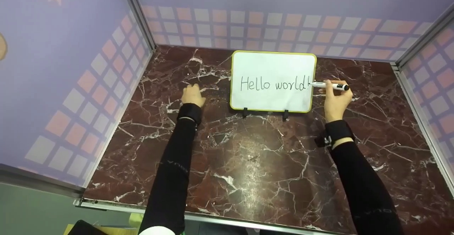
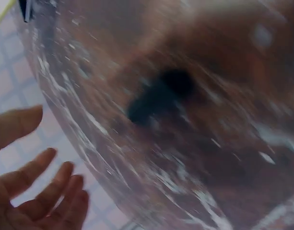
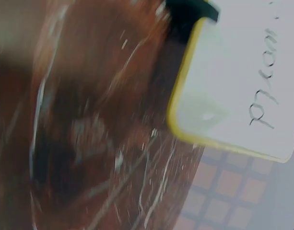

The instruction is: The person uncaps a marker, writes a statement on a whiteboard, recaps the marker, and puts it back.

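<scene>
A whiteboard [image 1: 271, 100] with a yellow frame stands near the back of the table on two small black feet [image 1: 286, 114]. Black handwriting [image 1: 273, 83] across it reads "Hello world!". My right hand [image 1: 337, 102] pinches a white marker [image 1: 320, 85] with a black end, its tip at the exclamation mark by the board's right edge. In the right wrist view, the whiteboard [image 3: 218, 91] appears sideways. Left of the board, my left hand [image 1: 192, 94] is over the tabletop with nothing in it. The left wrist view shows its fingers [image 2: 58, 184] loosely bent and apart.
The dark red marbled table [image 1: 220, 171] has a metal front edge. Purple panels with pink and white squares [image 1: 257, 32] enclose its back and sides. A blurred dark patch [image 2: 158, 98] shows on the tabletop in the left wrist view.
</scene>
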A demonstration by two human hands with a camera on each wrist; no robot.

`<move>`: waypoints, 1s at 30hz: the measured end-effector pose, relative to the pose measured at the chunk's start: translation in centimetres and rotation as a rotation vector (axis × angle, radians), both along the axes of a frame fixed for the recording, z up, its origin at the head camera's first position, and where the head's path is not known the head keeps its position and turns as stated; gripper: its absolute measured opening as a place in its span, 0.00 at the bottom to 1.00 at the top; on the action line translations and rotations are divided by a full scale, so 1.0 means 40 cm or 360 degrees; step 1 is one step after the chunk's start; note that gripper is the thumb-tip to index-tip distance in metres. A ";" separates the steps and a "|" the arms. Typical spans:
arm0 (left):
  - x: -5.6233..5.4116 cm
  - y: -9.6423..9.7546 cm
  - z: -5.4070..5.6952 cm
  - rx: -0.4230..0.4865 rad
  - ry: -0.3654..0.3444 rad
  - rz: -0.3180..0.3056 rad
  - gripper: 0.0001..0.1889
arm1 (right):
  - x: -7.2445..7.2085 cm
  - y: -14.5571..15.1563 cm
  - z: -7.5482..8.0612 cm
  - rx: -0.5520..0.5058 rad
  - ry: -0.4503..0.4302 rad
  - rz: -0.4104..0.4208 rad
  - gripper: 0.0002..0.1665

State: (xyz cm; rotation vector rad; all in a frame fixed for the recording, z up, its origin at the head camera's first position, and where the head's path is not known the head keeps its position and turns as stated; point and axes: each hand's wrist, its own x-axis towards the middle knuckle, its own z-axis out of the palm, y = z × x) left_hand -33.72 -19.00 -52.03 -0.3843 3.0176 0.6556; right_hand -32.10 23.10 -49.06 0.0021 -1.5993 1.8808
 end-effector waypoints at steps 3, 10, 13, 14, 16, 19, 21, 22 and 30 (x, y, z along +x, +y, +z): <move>0.021 -0.028 -0.008 0.0023 -0.0123 0.0045 0.36 | -0.015 0.002 -0.020 -0.0326 -0.0019 0.0061 0.05; 0.052 -0.060 -0.031 -0.0011 -0.0302 -0.0014 0.32 | -0.024 -0.013 -0.039 -0.0712 -0.0086 0.0114 0.08; 0.050 -0.064 -0.047 -0.0028 -0.0321 -0.0032 0.30 | -0.015 -0.028 -0.036 -0.0734 -0.0080 0.0152 0.09; 0.051 -0.063 -0.050 -0.0022 -0.0313 -0.0026 0.28 | -0.012 -0.034 -0.035 -0.0729 -0.0078 0.0157 0.09; 0.057 -0.059 -0.050 -0.0015 -0.0308 -0.0009 0.26 | -0.008 -0.044 -0.034 -0.0746 -0.0068 0.0177 0.09; 0.065 -0.048 -0.039 0.0002 -0.0214 0.0026 0.18 | -0.003 -0.053 -0.037 -0.0751 -0.0071 0.0195 0.10; 0.068 -0.035 -0.025 0.0039 -0.0083 0.0019 0.16 | -0.001 -0.055 -0.040 -0.0750 -0.0083 0.0209 0.10; 0.067 -0.027 -0.018 0.0078 0.0021 -0.0007 0.15 | 0.000 -0.057 -0.041 -0.0746 -0.0092 0.0217 0.10; 0.086 0.095 0.068 0.0378 0.0717 -0.0587 0.13 | 0.018 -0.096 -0.026 -0.0820 -0.0105 0.0311 0.11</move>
